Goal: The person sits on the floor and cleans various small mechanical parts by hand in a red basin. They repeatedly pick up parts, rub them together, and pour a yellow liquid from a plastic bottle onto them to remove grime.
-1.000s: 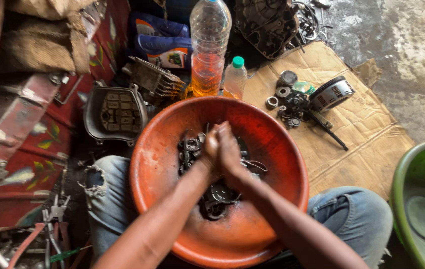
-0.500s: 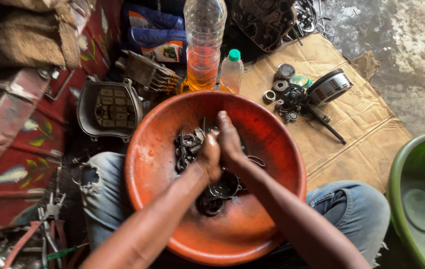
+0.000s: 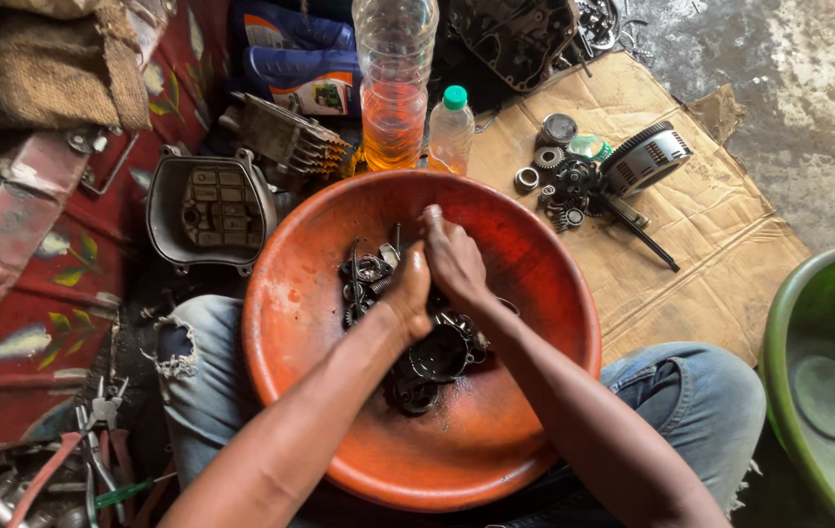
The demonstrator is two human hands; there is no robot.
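Observation:
A wide orange basin (image 3: 290,303) rests on my lap between my jeans-clad knees. A pile of dark, oily metal parts (image 3: 432,362), rings, springs and small gears, lies in its middle. My left hand (image 3: 407,293) and my right hand (image 3: 453,259) are pressed together just above the far side of the pile. The right hand's fingers lie over the curled left hand. What sits between the palms is hidden.
A big bottle of orange liquid (image 3: 393,98) and a small green-capped bottle (image 3: 451,132) stand beyond the basin. Gears (image 3: 566,186) and a round toothed housing (image 3: 647,156) lie on cardboard (image 3: 711,264). A green basin (image 3: 828,381) is right, a grey engine cover (image 3: 207,210) and pliers (image 3: 94,440) left.
Both hands have stayed pressed together and shifted slightly toward the far side of the basin, the right hand sliding forward over the left. The view has tilted a little.

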